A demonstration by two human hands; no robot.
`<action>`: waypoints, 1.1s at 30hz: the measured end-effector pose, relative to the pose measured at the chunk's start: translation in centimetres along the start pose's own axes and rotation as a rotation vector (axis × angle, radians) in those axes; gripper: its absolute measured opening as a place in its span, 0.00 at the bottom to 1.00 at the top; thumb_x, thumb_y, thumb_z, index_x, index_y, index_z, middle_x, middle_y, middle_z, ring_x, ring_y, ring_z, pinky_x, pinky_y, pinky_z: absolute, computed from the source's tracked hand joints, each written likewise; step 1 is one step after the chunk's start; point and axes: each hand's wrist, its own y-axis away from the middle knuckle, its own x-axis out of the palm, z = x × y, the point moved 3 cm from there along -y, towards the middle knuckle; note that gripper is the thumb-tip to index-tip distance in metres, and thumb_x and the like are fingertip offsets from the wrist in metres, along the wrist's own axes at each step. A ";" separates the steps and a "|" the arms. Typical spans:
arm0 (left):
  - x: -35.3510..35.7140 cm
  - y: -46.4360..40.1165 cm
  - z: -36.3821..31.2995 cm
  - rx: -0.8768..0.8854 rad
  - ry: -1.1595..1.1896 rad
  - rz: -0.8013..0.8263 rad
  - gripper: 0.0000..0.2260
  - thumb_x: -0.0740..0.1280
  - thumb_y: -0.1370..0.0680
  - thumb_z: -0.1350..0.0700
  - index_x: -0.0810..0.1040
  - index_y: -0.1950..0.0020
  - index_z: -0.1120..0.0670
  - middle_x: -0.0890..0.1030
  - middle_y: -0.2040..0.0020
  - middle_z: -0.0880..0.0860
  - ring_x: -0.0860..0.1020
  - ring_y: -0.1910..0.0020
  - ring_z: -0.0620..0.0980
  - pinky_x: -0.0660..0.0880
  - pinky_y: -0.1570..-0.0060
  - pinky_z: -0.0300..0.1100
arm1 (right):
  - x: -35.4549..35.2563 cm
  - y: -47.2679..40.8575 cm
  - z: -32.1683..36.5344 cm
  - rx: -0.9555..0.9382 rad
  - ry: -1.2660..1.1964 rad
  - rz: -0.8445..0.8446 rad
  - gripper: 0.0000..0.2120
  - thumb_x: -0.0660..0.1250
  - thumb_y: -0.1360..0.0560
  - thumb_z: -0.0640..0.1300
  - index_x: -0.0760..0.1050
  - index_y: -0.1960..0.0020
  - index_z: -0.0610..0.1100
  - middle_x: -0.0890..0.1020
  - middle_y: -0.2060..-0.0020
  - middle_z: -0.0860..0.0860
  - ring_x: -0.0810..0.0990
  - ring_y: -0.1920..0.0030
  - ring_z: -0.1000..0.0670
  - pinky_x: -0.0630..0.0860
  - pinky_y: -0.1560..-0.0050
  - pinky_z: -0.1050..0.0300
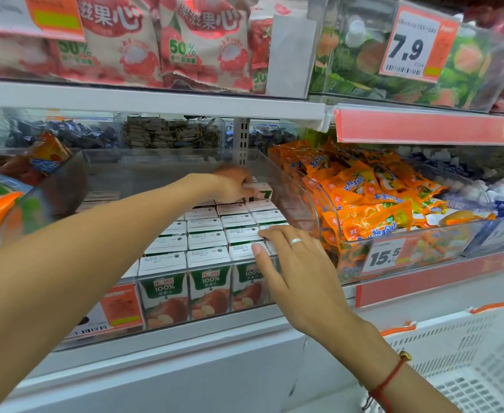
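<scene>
At the back of the clear bin, your left hand pinched one juice carton in curled fingers, just above the packed rows; open room showed behind the rows and at the back left; your right hand lay flat, fingers straight, on the front cartons by the bin's front edge; the neighbouring bin held orange packets; a white basket stood lower right.

Bright, even shop light, soft shadows.
Glare streaks the clear bin at centre; the left hand and its juice carton blur; upper-left packets smear, and the shelf bows toward the edges.
</scene>
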 end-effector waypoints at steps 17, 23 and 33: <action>-2.2 17.8 1.0 -0.316 1.230 -0.644 0.16 0.60 0.18 0.48 0.77 0.41 0.58 0.82 0.49 0.52 0.81 0.50 0.46 0.80 0.51 0.41 | -2.9 0.2 1.2 0.024 -0.299 0.024 0.17 0.53 0.17 0.51 0.71 0.32 0.48 0.76 0.37 0.53 0.71 0.35 0.53 0.67 0.38 0.59; -0.4 25.8 0.4 -0.365 1.409 -0.464 0.13 0.60 0.18 0.48 0.81 0.52 0.52 0.85 0.58 0.47 0.82 0.54 0.42 0.80 0.61 0.35 | -4.2 1.0 6.8 0.285 -0.976 0.232 0.17 0.51 0.18 0.58 0.76 0.42 0.55 0.82 0.44 0.57 0.81 0.48 0.60 0.76 0.43 0.58; 1.9 27.8 -0.1 -0.266 1.340 -0.305 0.17 0.68 0.27 0.39 0.78 0.45 0.49 0.86 0.57 0.44 0.84 0.56 0.42 0.81 0.54 0.39 | -2.9 4.6 9.6 0.311 -1.096 0.244 0.12 0.63 0.24 0.59 0.83 0.59 0.58 0.85 0.63 0.58 0.83 0.59 0.58 0.76 0.61 0.68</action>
